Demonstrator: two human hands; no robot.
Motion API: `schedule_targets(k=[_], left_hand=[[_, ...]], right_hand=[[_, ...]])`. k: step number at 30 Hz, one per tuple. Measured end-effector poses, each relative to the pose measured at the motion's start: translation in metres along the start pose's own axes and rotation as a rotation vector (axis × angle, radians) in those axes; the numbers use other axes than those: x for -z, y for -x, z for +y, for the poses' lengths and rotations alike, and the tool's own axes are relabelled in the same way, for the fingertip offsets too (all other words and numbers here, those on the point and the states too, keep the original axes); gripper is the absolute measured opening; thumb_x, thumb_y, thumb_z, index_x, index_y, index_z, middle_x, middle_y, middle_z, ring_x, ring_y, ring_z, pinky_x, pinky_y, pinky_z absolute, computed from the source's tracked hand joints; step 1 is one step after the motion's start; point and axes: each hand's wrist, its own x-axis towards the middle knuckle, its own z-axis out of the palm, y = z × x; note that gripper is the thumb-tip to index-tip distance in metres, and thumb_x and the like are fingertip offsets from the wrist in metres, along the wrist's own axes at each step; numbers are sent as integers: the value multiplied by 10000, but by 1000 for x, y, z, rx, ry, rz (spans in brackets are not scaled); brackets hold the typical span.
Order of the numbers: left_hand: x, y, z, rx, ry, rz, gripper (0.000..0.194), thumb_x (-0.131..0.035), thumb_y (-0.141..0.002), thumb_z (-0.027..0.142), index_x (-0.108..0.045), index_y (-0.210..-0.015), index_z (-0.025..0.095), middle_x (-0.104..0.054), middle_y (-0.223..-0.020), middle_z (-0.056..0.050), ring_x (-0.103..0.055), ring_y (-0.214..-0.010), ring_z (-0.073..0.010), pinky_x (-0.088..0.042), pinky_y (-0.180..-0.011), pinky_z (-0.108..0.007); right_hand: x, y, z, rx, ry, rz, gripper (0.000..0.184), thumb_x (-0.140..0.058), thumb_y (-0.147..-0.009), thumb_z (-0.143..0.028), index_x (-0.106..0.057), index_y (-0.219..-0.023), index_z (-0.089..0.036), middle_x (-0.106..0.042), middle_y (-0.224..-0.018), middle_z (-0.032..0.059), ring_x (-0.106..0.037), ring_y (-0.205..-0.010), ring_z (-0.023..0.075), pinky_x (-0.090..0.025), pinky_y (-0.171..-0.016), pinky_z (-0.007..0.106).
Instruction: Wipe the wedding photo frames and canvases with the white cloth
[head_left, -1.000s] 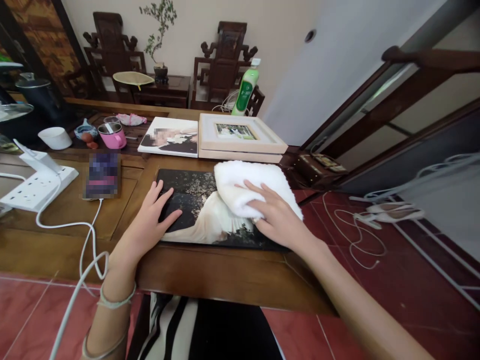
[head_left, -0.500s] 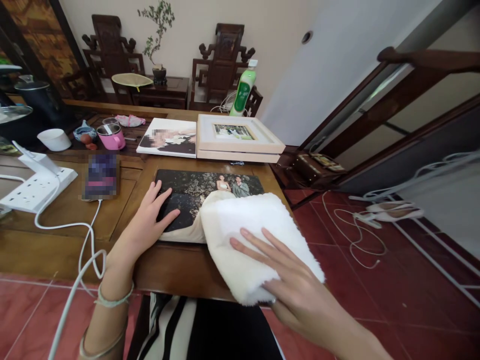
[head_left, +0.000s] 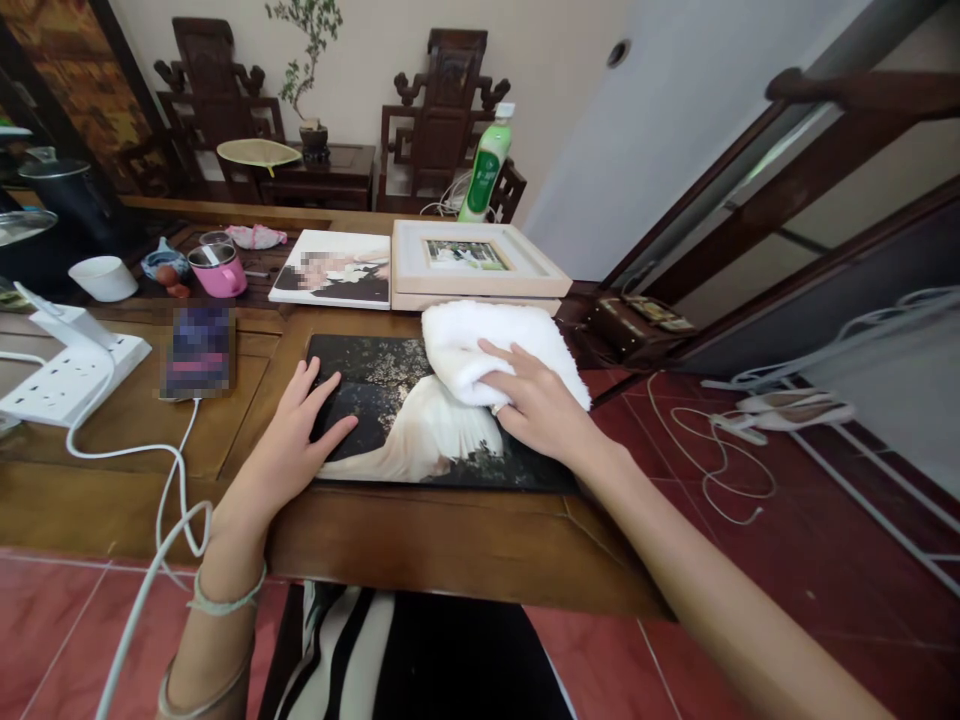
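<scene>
A dark photo panel [head_left: 420, 430] lies flat near the table's front edge, showing a long pale dress against black. My left hand [head_left: 304, 420] rests on its left edge with the fingers spread. A folded white fluffy cloth [head_left: 502, 340] covers the panel's upper right part. My right hand [head_left: 536, 400] presses on the cloth and grips its folded lower edge. The cloth hides the couple's upper bodies in the picture.
Behind the panel lie a white-edged photo print [head_left: 334, 270] and stacked wooden picture frames [head_left: 480, 260]. A green bottle [head_left: 486, 170] stands behind them. To the left are a pink mug [head_left: 217, 270], a phone [head_left: 199, 350] and a white power strip [head_left: 75, 370] with trailing cables.
My right hand first pulled the cloth down over the panel's front edge, uncovering the pictured couple, then moved it back up to the far right. My left hand stayed in place.
</scene>
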Motion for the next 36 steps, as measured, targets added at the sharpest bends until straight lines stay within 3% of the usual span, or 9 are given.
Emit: schedule_targets(k=[9, 11, 14, 19, 24, 27, 30, 33, 36], left_hand=[[5, -8, 2, 3, -48, -54, 620, -463, -949, 485, -429, -1447, 116, -213, -1625, -181, -127, -1518, -299, -190, -1210, -502], [4, -8, 3, -1, -59, -42, 648, -473, -943, 510, -423, -1448, 107, -204, -1625, -195, -114, -1520, -305, -184, -1210, -505], [2, -7, 2, -16, -65, -28, 668, -496, -930, 538, -421, -1449, 125, -209, -1624, -193, -113, -1520, -307, -190, -1210, -505], [1, -6, 0, -31, -69, -25, 661, -509, -925, 537, -426, -1447, 140, -219, -1622, -190, -127, -1517, -315, -197, -1205, -515], [1, -6, 0, -26, -74, -17, 672, -514, -925, 526, -431, -1447, 111, -221, -1618, -204, -124, -1519, -306, -189, -1211, -490], [1, -6, -1, -15, -77, -19, 670, -521, -927, 514, -429, -1451, 107, -217, -1618, -207, -128, -1518, -310, -190, -1210, -487], [0, -5, -1, -20, -73, -13, 656, -510, -931, 517, -426, -1454, 131, -219, -1622, -192, -128, -1518, -306, -197, -1208, -494], [0, -5, -1, -22, -68, -4, 638, -499, -934, 525, -424, -1455, 164, -225, -1624, -174, -134, -1518, -301, -201, -1205, -508], [0, -4, 0, -19, -54, 0, 635, -498, -933, 529, -426, -1452, 169, -229, -1623, -172, -135, -1518, -297, -202, -1205, -513]], right_hand=[[32, 85, -86, 170, -59, 2, 301, -408, -632, 42, -567, -632, -213, -533, -1440, 97, -360, -1415, 303, -388, -1103, 612], [35, 89, -84, 178, -80, -15, 303, -409, -620, 41, -573, -642, -213, -537, -1438, 85, -372, -1411, 297, -392, -1107, 599], [31, 76, -59, 138, -99, 4, 335, -419, -613, 17, -632, -723, -218, -555, -1423, 77, -397, -1399, 282, -380, -1117, 588], [8, 26, -5, 64, -49, 25, 429, -447, -638, -32, -701, -934, -209, -594, -1383, 109, -444, -1368, 296, -352, -1125, 593], [-5, -13, 16, 0, 33, 11, 484, -466, -666, -24, -694, -1057, -194, -636, -1331, 121, -446, -1367, 303, -368, -1118, 573], [-4, -12, 11, -20, 35, 12, 498, -473, -664, -1, -702, -1077, -161, -626, -1337, 149, -440, -1369, 317, -349, -1137, 564], [0, 8, -7, -4, 13, 14, 502, -468, -651, 4, -714, -1046, -182, -582, -1393, 118, -435, -1373, 317, -325, -1153, 582], [8, 39, -36, 58, -46, 41, 429, -452, -624, -6, -717, -883, -222, -556, -1420, 69, -418, -1384, 312, -324, -1145, 624], [22, 68, -64, 117, -95, 49, 330, -429, -618, 6, -657, -693, -221, -549, -1420, 77, -400, -1392, 311, -353, -1124, 637]])
